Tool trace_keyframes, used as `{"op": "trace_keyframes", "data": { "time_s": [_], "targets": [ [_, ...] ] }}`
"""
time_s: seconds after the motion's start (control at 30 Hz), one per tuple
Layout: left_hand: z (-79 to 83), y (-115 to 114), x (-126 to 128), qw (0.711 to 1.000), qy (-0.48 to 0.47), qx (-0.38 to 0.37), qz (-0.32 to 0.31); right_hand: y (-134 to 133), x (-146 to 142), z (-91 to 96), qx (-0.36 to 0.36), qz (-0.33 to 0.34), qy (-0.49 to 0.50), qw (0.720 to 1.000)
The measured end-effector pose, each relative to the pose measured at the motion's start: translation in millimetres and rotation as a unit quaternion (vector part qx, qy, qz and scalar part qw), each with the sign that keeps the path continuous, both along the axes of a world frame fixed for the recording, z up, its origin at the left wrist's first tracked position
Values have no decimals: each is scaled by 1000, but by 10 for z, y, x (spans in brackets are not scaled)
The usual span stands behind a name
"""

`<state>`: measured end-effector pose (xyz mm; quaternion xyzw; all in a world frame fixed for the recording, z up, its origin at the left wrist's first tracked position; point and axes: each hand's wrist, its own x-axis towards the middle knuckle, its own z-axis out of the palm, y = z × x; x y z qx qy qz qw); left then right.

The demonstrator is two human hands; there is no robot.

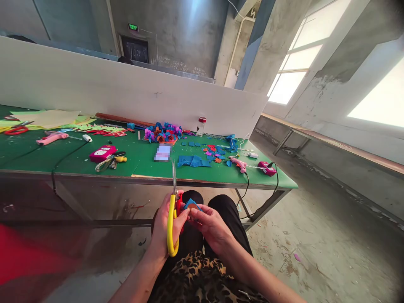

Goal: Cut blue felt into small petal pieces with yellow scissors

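My left hand (164, 223) is closed around a pair of scissors (171, 227) with yellow and red on the handles. The blades point away from me, towards the table edge. Between the fingertips of my right hand (212, 224) is a small folded piece of paper (192, 203), blue on top and brown beneath. My left thumb reaches to its near edge and seems to touch it. Both hands are above my lap, in front of the table. The fingers behind the paper are partly hidden.
The green table (151, 168) holds paper flowers (164, 132), blue crepe paper (193, 161), scattered cut pieces (214, 152), a pink glue gun (239, 164), another glue gun (52, 139), a blurred-out phone (163, 152) and a red-lidded jar (201, 126). Cords (277, 185) hang off the right side.
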<state>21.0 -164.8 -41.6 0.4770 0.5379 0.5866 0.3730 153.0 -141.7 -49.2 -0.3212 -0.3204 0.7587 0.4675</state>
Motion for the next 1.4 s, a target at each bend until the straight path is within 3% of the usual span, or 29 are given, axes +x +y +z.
{"op": "trace_keyframes", "data": {
  "time_s": [0.13,0.23,0.33,0.47,0.53,0.63,0.83,1.4],
  "targets": [
    [-10,30,-22,999,34,9,-4,-2,-8,-21,-12,-25,-6,1000],
    [-103,44,-81,991,130,22,-33,28,14,-33,6,-35,-3,999],
    [-274,-2,-144,963,262,25,-53,79,63,-26,22,-75,20,997],
    [-490,-167,-172,938,339,16,-76,119,122,18,5,-120,57,991],
    [-523,-250,-160,914,397,7,-89,118,138,41,10,-127,68,989],
    [-446,-330,-116,875,471,-29,-108,105,155,57,30,-131,71,988],
    [-240,-321,-29,860,483,-77,-147,89,178,27,54,-127,58,989],
    [-292,-256,39,853,498,-67,-141,64,152,8,43,-132,47,989]
  ]
}}
